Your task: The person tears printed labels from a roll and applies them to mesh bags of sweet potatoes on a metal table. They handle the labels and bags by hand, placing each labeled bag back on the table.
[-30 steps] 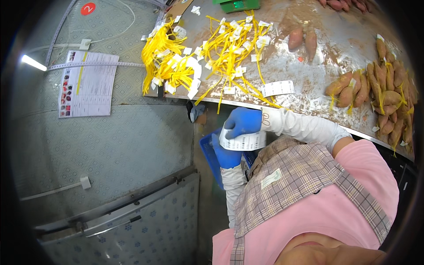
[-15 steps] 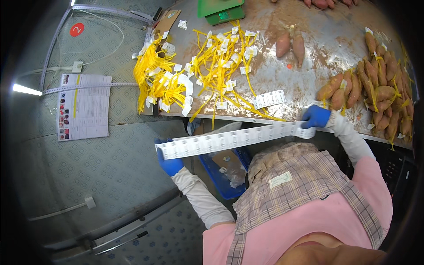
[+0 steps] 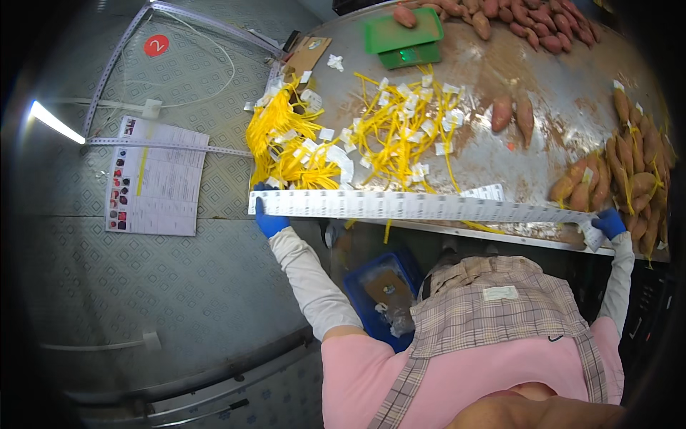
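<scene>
A long white strip of printed labels (image 3: 400, 206) is stretched nearly level between my hands, along the near edge of the metal table. My left hand (image 3: 270, 214), in a blue glove, pinches the strip's left end. At the other end my right hand (image 3: 609, 224), also blue-gloved, grips the strip where it bends downward. Just beyond the strip lie yellow mesh net bags (image 3: 407, 129) with white tags on them. A denser bundle of yellow nets (image 3: 282, 132) rests at the table's left corner. Part of a flat label sheet (image 3: 486, 191) shows behind the strip.
A green scale (image 3: 404, 43) stands at the back with a sweet potato on it. Loose sweet potatoes (image 3: 550, 25) are heaped behind it; netted ones (image 3: 643, 164) pile up at right. Below the table edge sits a blue basket (image 3: 357, 286). A printed sheet (image 3: 153, 175) is at left.
My right hand has moved out to the right, so the strip is drawn out longer and straighter. My left hand has risen toward the table edge. The whole view has shifted.
</scene>
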Demonstrator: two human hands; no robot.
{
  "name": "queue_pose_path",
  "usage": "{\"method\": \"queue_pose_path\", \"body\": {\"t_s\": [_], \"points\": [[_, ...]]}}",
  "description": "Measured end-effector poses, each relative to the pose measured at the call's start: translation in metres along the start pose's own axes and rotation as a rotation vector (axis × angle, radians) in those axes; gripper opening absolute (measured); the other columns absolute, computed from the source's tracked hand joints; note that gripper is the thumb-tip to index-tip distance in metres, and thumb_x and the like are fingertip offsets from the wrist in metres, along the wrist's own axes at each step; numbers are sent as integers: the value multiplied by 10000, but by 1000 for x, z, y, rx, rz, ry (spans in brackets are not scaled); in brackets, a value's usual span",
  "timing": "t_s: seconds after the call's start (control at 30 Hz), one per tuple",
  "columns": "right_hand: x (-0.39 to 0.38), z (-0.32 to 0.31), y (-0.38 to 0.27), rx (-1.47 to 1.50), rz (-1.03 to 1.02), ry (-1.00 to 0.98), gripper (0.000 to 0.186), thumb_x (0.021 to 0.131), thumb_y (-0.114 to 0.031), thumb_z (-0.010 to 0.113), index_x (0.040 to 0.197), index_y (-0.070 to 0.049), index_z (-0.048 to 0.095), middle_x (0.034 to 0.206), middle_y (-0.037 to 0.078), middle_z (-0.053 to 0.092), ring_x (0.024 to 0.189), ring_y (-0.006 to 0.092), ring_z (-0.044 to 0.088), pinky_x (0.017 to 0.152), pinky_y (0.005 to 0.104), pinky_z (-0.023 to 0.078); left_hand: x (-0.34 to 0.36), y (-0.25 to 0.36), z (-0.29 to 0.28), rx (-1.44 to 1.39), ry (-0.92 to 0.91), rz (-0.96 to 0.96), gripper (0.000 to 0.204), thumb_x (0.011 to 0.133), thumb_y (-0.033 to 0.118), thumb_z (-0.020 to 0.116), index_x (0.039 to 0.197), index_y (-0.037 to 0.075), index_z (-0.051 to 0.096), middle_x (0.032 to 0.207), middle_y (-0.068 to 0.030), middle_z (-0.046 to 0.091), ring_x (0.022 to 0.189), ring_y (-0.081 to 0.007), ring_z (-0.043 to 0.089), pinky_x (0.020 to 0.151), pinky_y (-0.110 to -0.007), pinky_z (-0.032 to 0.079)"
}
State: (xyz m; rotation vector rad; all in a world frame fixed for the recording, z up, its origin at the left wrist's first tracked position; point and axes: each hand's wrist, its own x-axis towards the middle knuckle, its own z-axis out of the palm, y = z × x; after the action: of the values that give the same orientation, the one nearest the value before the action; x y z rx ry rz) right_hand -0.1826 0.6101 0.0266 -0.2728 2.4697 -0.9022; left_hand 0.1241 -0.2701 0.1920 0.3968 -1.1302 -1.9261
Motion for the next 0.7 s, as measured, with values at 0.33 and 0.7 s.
{"method": "queue_pose_path", "body": {"t_s": [0.33,0.7], "points": [[17,2,102,-533,122,-82,274,627,-279,695,625,-10,645,541,164,571,460,257,558,446,360,420,124,-48,-18,-254,-37,-151,452,905,123,462,1345,54,389,1360,-88,449,1232,-245,426,1056,-397,291],[24,42,-77,-509,366,-102,357,676,-369,714,683,-13,683,618,155,635,557,267,630,505,354,484,96,-135,104,17,-329,-383,419,906,106,485,1300,-12,403,1189,-184,560,1055,-288,559,934,-387,428]]}}
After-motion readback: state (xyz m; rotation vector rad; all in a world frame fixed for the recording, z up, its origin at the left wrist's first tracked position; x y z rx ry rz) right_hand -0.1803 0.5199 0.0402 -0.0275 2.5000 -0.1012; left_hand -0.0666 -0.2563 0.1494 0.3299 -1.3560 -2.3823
